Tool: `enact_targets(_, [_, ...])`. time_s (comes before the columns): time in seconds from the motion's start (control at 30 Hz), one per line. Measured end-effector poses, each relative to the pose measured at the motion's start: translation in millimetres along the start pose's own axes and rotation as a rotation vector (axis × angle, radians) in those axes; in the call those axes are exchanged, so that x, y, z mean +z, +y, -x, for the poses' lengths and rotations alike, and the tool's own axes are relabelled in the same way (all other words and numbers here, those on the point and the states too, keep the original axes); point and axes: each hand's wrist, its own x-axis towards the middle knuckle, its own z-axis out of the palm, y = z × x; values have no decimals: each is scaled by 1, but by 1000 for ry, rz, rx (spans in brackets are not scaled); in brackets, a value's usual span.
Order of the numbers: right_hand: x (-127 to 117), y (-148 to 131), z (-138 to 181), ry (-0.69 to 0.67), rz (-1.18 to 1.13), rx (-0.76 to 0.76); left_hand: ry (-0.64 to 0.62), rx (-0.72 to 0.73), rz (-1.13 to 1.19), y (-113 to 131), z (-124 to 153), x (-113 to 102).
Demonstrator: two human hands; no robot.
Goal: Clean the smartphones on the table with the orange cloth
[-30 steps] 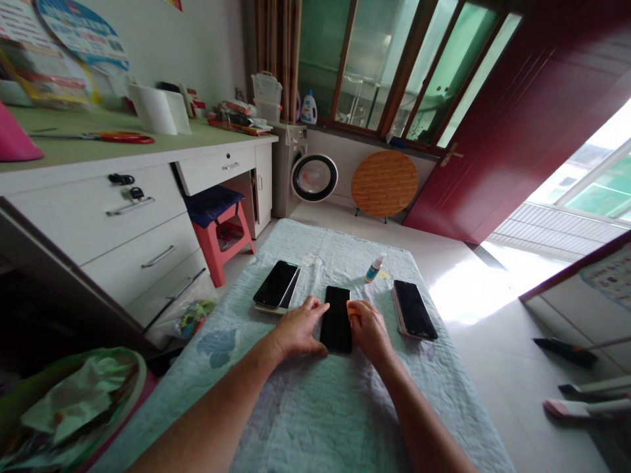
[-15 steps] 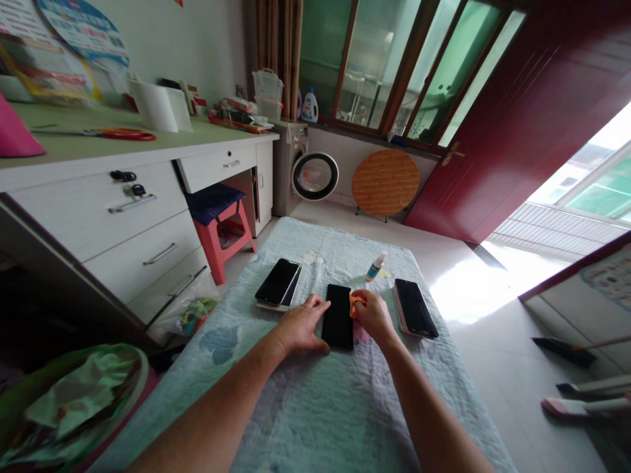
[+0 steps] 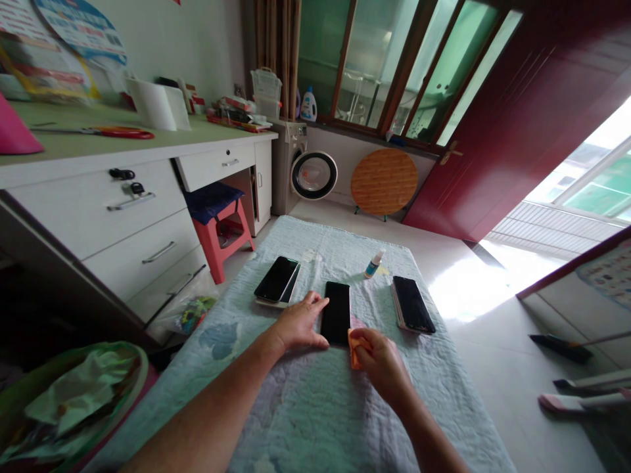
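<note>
A black smartphone (image 3: 337,312) lies flat, screen up, on the cloth-covered table. Along its left side, my left hand (image 3: 300,323) steadies it, with fingertips at the upper left edge and the thumb by the lower left corner. My right hand (image 3: 377,355) is closed on a small orange cloth (image 3: 354,351), which touches the phone's lower right edge. Farther left, another dark-screened phone (image 3: 277,279) rests on top of a stack. To the right, a third phone (image 3: 415,304) also tops a stack. Behind them stands a small spray bottle (image 3: 374,264) with a white top.
A pale blue quilted cloth (image 3: 305,420) covers the table. On the left are a white desk (image 3: 98,210), a red stool (image 3: 224,233) and a lined waste bin (image 3: 142,371). A washing machine (image 3: 288,164) with its door open and a round wooden board (image 3: 384,182) stand behind.
My right hand has slid the orange cloth toward me along the phone's right edge, from near its top to its lower corner. My left hand has stayed in place.
</note>
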Motion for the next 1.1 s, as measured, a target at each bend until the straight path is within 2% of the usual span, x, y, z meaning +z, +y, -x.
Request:
enact_targets(0.2, [-13, -11, 14, -192, 24, -204, 0, 5, -10, 1, 1, -2])
enact_targets(0.3, [-18, -14, 10, -229, 51, -306, -13, 13, -21, 1, 0, -3])
enact_targets(0.5, [-10, -10, 1, -226, 250, -386, 5, 2, -11, -2, -3, 0])
enact_targets(0.8, [26, -29, -7, -164, 501, -546, 23, 29, -25, -1, -3, 0])
enact_targets(0.97, [43, -33, -16, -88, 537, -528, -1, 34, -27, -1, -4, -1])
enact_targets(1.1, [37, -32, -16, -82, 546, -468, 15, 36, -10, -2, -5, -1])
